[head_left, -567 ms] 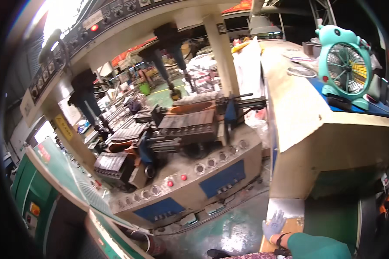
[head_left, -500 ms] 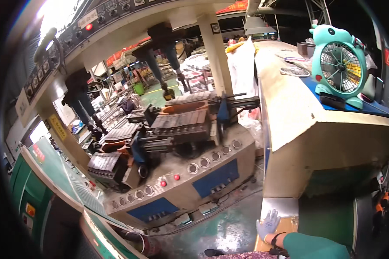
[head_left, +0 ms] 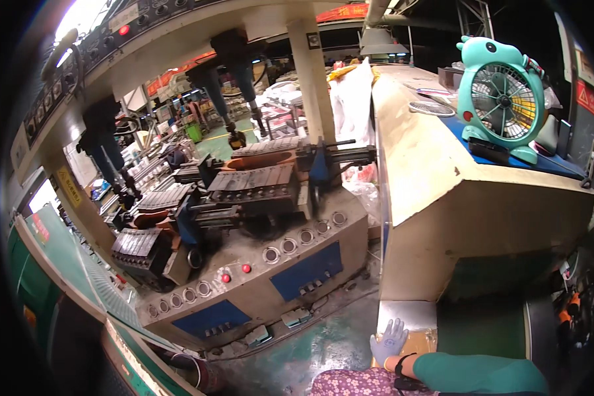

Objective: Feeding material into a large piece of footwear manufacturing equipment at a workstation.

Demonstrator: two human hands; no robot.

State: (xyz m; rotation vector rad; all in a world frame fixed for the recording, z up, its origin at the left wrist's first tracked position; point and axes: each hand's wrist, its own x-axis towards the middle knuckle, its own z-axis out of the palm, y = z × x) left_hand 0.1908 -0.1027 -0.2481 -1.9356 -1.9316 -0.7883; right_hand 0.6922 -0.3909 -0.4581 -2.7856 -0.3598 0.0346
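Right hand in pale glove, fingers spread wide, palm flat on brown cardboard sheet, holding nothing. Just above: bare metal plate. Left of hand: green floor. Farther up-left: beige control panel. High above, right: teal fan.
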